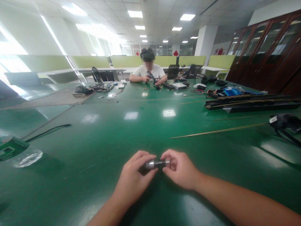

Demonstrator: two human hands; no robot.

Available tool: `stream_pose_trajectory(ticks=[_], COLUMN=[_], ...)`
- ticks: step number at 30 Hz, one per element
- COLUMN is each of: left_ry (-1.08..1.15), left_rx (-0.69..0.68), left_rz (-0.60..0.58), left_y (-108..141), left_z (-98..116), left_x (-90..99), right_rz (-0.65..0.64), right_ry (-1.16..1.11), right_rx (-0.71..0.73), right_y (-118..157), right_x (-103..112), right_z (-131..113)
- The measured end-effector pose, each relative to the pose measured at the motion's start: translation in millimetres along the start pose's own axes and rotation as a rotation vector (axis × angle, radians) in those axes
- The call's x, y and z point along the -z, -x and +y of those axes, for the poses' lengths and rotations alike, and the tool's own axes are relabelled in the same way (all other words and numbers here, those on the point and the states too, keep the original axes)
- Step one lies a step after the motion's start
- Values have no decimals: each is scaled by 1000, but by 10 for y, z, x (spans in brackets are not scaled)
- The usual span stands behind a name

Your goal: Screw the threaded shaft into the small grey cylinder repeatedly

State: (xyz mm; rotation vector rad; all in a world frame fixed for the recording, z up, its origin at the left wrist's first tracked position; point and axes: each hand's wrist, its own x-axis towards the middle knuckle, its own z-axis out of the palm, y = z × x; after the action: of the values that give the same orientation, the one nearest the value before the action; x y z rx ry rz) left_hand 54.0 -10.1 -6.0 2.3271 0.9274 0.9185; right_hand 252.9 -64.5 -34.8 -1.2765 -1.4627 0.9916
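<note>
Two bare hands meet over one small metal part [155, 164], held just above the near side of a glossy green tabletop [113, 147]. The left hand [135, 172] grips the part's wide silver body between thumb and fingers; the right hand [181, 169] curls its fingers around the narrow end, though whether they press on it cannot be told. The step in hand appears to be close work on that slimmer, dark-ringed section, whether fitting, turning or loosening being unclear. The next move seems to call for a steady left hold and a light right pinch kept in line with the part's length.

Beyond the hands, thin brass-coloured rods [218, 130] reach in from the right, near a black strapped item [287, 124], with long black channels [249, 106] farther back. Well apart on the left, a clear bottle [30, 157] with a green label sits beside a black cable [47, 133]. Across the table, a co-worker [137, 73] in a pale shirt bends over a dark tool [150, 75], before yellow-green partitions [90, 61] and dark wooden cabinets [265, 50].
</note>
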Motion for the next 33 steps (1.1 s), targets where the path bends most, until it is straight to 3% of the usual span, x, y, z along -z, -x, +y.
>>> stream_pose_trajectory(ticks=[9, 18, 33], left_ry=[23, 56, 12], left_rx=[-31, -30, -23], left_rz=[-18, -48, -30], left_y=[-5, -18, -21], left_z=[24, 69, 43], left_x=[-17, -2, 18], right_rz=[62, 43, 37], right_ry=[158, 155, 88], right_rx=[114, 188, 136], right_y=[-21, -24, -36], right_x=[21, 25, 40], right_z=[-42, -60, -118])
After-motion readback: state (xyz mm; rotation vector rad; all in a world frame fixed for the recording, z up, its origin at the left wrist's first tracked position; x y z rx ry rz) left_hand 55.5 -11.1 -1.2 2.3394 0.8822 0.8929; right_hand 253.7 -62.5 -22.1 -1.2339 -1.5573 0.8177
